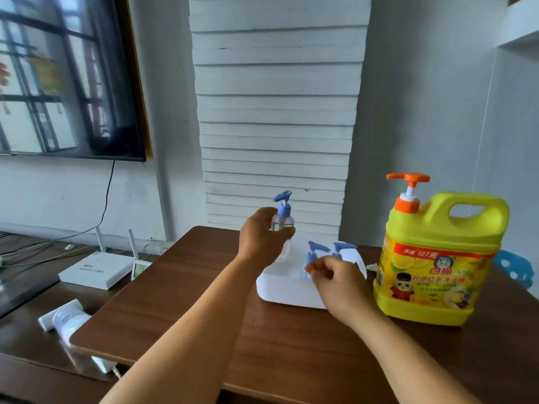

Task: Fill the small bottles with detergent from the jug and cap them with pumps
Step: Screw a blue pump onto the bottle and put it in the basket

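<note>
The left hand (262,231) grasps a small clear bottle (282,225) with a blue pump, held up above the white tub (280,290), likely to take it out. The right hand (335,279) pinches another bottle's pump (313,250) inside the tub. The yellow detergent jug (437,258) waits close by on the worktop (175,301).

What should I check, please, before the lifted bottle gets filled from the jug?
1. Bottle held firmly: ok, left hand grips the clear bottle above the tray.
2. Bottle open for filling: not ok, its blue pump is on.
3. Bottle empty: cannot tell, the hand covers most of it.
4. Right hand free: cannot tell, its curled fingers are at the bottles in the tray.
5. Jug upright, within reach: ok, it stands on the table right of the tray.
6. Jug pump fitted: ok.
</note>
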Demonstrator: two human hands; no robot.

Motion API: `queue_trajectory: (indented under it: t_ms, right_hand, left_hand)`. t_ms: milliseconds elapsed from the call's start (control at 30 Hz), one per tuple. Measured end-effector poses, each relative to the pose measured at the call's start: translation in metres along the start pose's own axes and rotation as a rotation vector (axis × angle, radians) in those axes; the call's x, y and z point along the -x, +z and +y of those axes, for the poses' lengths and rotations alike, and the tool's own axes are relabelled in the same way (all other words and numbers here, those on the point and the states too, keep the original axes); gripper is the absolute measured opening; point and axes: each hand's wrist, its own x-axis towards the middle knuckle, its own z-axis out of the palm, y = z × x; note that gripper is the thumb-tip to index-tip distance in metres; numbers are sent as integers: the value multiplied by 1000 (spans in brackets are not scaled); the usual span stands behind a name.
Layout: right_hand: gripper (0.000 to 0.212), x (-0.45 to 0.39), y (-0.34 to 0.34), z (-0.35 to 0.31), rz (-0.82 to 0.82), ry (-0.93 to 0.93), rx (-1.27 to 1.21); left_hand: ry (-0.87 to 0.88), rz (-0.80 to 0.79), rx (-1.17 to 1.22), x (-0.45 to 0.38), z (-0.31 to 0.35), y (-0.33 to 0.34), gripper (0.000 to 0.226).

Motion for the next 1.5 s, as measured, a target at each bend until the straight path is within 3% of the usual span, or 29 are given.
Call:
queue_trajectory:
  t_ms: [233,367,467,600,867,967,1067,1200,1300,1367,1500]
  right_hand:
    - [16,-5,-6,3,-56,-89,98]
    - [16,-13,-7,2,53,-155,158]
    - [31,-25,-4,0,144,-195,224]
    - [40,-39,0,-5,126,-149,322]
    - [27,-52,-4,-4,113,-49,437]
    - [22,-50,-10,-5,88,-79,459]
    - [19,-48,-18,-13,132,-115,362]
    - [15,-39,-26,-31,193,-253,220]
    - [15,-29,-29,-38,201,-331,170]
    - [25,-20,-32,-38,206,-336,141]
    - [69,1,-32,-38,103,-257,60]
  left_hand:
    - [-123,-71,-144,-22,-22,27,22]
    - [-127,-98,-265,-24,-30,34,36]
    - [-119,-121,-352,-24,-28,36,37]
    - [-135,-127,-399,-21,-26,35,37]
    - [-140,-123,-338,-7,-20,30,54]
    - [-107,-37,-296,5,-15,28,54]
    - [-9,43,-247,18,-9,29,39]
    - [172,-117,-228,31,6,29,22]
    - [186,-174,-234,38,15,26,25]
    - [174,-115,-200,41,18,20,21]
    - [184,-22,-12,47,32,8,12]
